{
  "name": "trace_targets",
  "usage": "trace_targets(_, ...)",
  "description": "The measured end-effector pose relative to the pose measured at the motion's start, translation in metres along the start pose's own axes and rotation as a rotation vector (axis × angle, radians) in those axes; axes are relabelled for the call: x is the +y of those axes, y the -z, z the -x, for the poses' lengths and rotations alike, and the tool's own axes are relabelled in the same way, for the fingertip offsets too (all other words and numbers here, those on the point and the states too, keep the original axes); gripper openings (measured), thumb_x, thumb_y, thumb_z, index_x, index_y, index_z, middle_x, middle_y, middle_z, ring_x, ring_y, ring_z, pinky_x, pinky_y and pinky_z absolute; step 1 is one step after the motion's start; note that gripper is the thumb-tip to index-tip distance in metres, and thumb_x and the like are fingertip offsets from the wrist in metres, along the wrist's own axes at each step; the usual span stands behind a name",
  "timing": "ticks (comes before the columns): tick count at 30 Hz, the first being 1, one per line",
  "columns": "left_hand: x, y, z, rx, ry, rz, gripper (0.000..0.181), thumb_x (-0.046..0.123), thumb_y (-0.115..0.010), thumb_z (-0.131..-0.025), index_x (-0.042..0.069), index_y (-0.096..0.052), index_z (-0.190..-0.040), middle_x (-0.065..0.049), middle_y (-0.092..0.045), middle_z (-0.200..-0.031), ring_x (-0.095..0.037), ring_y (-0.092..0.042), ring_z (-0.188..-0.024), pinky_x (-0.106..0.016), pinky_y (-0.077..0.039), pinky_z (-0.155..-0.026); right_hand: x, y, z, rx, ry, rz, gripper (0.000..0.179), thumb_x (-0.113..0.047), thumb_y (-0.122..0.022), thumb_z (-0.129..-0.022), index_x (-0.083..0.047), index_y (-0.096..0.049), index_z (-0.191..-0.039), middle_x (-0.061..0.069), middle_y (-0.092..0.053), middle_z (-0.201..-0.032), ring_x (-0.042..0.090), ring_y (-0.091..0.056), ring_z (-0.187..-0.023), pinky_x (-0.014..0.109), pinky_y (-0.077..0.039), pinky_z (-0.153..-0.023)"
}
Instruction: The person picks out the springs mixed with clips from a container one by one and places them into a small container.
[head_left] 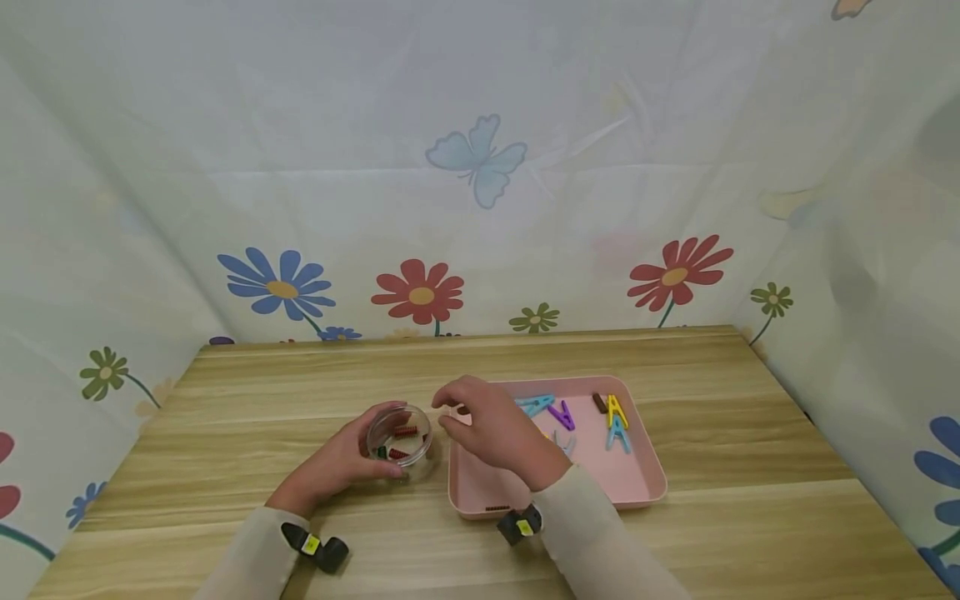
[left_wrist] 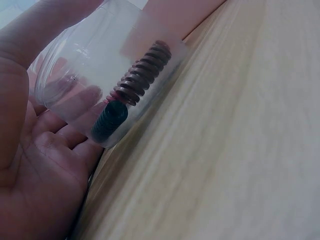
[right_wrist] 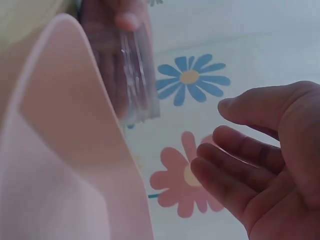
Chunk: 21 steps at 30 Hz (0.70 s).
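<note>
My left hand (head_left: 337,458) grips a clear round jar (head_left: 416,417), fingers behind it and thumb along its near side. The jar's mouth tilts up toward the head camera. Inside lie red coil springs (head_left: 406,432) and a green spring (head_left: 382,452); the left wrist view shows the green spring (left_wrist: 110,120) beside a dark-looking coil (left_wrist: 142,75). My right hand (head_left: 498,425) hovers over the left side of a pink tray (head_left: 585,492), fingers bent loosely toward the jar. In the right wrist view its thumb and fingers are apart, with nothing between them.
Inside the tray are light blue clothespins (head_left: 618,433), a purple clothespin (head_left: 562,415), a yellow clothespin (head_left: 616,411), a brown spring (head_left: 599,403) and a dark spring (head_left: 497,508) by the near wall. A flowered curtain (head_left: 480,250) hangs behind the wooden table (head_left: 750,433).
</note>
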<state>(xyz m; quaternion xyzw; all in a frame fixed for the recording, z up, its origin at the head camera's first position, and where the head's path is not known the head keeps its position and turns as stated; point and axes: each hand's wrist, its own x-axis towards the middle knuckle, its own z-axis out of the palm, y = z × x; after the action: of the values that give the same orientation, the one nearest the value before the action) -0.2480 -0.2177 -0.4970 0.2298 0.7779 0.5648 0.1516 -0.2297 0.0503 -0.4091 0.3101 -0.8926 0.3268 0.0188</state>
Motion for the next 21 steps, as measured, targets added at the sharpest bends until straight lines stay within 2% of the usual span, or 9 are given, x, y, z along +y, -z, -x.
trace_targets(9,0.001,-0.001,0.000,0.015,0.026,-0.031,0.082,0.023,-0.081,-0.079,0.030,-0.034,-0.145,-0.006,-0.041,-0.152,-0.028,-0.034,-0.143,-0.008,-0.035,-0.101,0.005,0.017,0.003,0.016,-0.014,-0.047,0.022,-0.021,-0.062,-0.096,-0.015,-0.063,-0.116,0.004,-0.065,-0.116,0.021,-0.064,-0.108,0.039,-0.053,-0.093)
trace_targets(15,0.000,0.000,-0.001,0.019,0.020,-0.045,0.081,0.024,-0.081,-0.079,0.028,-0.034,-0.146,-0.004,-0.043,-0.151,-0.028,-0.035,-0.143,-0.007,-0.033,-0.102,0.010,0.023,0.002,0.014,-0.046,-0.037,0.021,-0.022,-0.061,-0.096,-0.015,-0.064,-0.115,0.001,-0.065,-0.113,0.019,-0.063,-0.106,0.038,-0.053,-0.092)
trace_targets(21,-0.002,0.000,-0.001,0.022,0.017,-0.058,0.080,0.025,-0.081,-0.079,0.032,-0.035,-0.144,-0.002,-0.044,-0.150,-0.027,-0.035,-0.143,-0.007,-0.032,-0.102,0.016,0.032,0.003,0.004,-0.070,-0.036,0.024,-0.024,-0.062,-0.096,-0.013,-0.064,-0.116,0.001,-0.067,-0.111,0.016,-0.062,-0.103,0.038,-0.053,-0.092)
